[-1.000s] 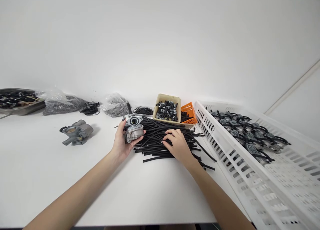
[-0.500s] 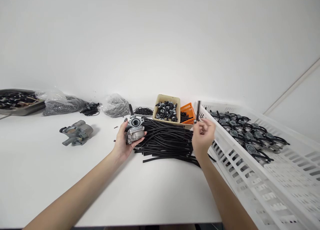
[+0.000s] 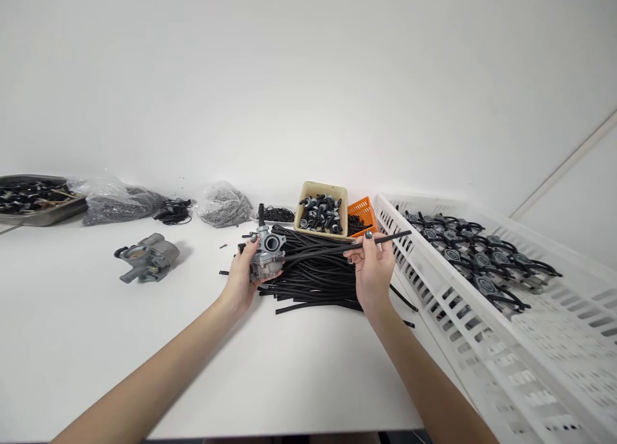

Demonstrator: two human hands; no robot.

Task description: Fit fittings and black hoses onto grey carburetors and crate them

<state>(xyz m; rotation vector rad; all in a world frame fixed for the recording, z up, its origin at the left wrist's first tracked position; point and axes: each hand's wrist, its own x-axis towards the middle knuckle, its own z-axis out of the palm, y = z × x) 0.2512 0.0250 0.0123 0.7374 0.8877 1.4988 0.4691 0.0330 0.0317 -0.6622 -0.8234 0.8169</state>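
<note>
White table (image 3: 289, 380), white wall (image 3: 308, 90) behind. Left hand (image 3: 241, 280) has a metal carburetor (image 3: 270, 254) gripped by the left end of the hose pile (image 3: 318, 286), right hand (image 3: 373, 270) pinches a black hose (image 3: 398, 236) above it. Another carburetor (image 3: 152, 257) sits left, white crate (image 3: 463, 304) right.

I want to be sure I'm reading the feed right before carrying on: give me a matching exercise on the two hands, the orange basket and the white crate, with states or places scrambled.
Column one:
1. Left hand
2. Right hand
3. Orange basket
4. White crate

Column two:
A. Beside the cream tub, small black pieces inside
B. Gripping a black hose
C. At the picture's right side, metal parts inside
D. Holding a carburetor

Right pairs: 1-D, 2-B, 3-A, 4-C.
</note>
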